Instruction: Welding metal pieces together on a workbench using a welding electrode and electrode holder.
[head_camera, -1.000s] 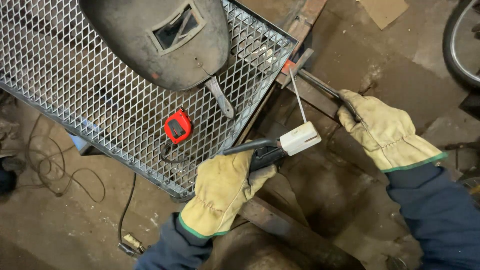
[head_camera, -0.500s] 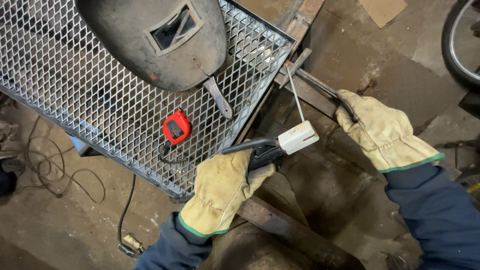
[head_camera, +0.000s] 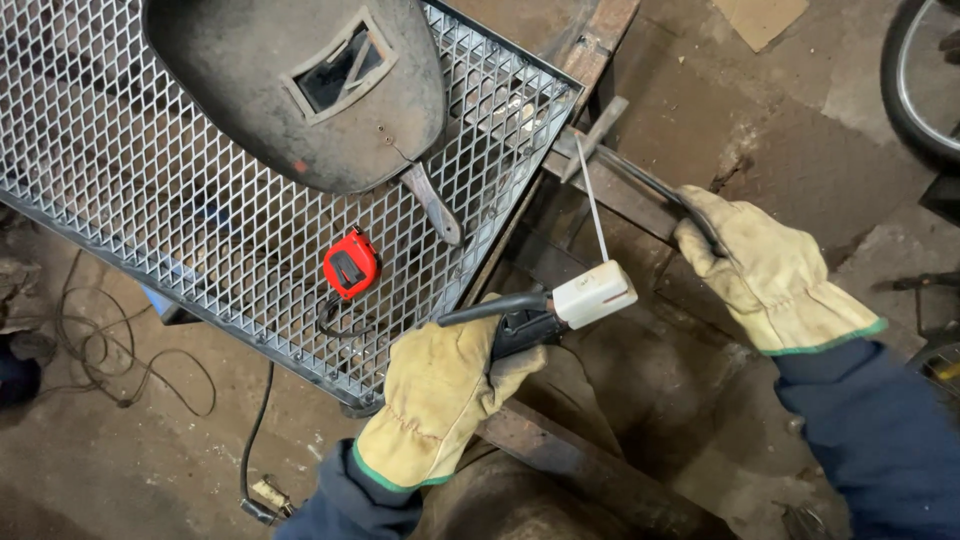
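Observation:
My left hand (head_camera: 440, 400), in a tan leather glove, grips a black electrode holder (head_camera: 560, 305) with a white jaw. A thin welding rod (head_camera: 592, 205) rises from it, and its tip sits at the corner of the mesh table (head_camera: 150, 200). My right hand (head_camera: 765, 270), also gloved, holds long dark pliers (head_camera: 645, 185) that clamp a small flat steel piece (head_camera: 595, 135) against the table's corner edge. Both hands are close together at that corner.
A dark welding mask (head_camera: 300, 90) with a handle lies on the expanded-metal table top. A red tape measure (head_camera: 350, 265) rests near the table's front edge. Rusty steel bars (head_camera: 590, 470) run below my hands. Cables (head_camera: 110, 350) lie on the dirty floor at left, a wheel (head_camera: 915, 80) at upper right.
The rod's tip has settled closer to the clamped steel piece at the table corner. Both hands have barely shifted.

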